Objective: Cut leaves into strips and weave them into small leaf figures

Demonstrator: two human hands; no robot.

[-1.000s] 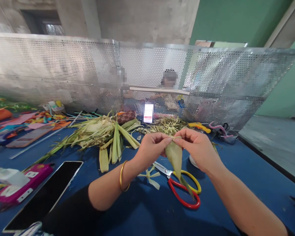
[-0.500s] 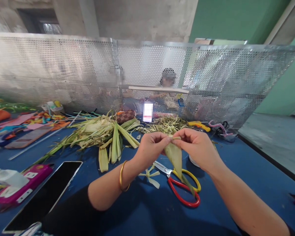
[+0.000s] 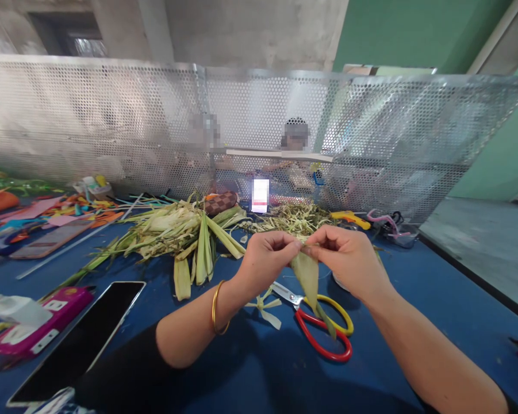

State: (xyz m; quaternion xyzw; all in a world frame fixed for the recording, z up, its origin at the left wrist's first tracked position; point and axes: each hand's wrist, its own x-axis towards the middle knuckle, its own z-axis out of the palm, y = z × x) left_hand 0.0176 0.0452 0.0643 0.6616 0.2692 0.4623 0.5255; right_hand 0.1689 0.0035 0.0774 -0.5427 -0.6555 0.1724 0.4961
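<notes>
Between my two hands hangs a pale green corn husk (image 3: 307,279), its pointed end down. My left hand (image 3: 269,256) pinches its top edge between thumb and finger. From the other side my right hand (image 3: 345,256) pinches the same edge, fingertips almost meeting the left ones. Below the husk lie scissors (image 3: 323,342) with one red and one yellow handle, partly covered by its tip. Left of the blades is a small star-shaped piece of husk strips (image 3: 265,309). A round white object (image 3: 338,282) is mostly hidden under my right hand.
A heap of corn husks (image 3: 168,230) lies left of centre, with shredded scraps (image 3: 293,218) behind my hands. A phone (image 3: 77,345) and a magenta power strip (image 3: 43,325) are at the left. A yellow cutter (image 3: 349,219) lies near the perforated metal screen (image 3: 259,109); people sit behind it.
The husk's top edge has been folded or drawn in slightly between my fingertips, and its lower tip has shifted a little left. Both hands stay in nearly the same place.
</notes>
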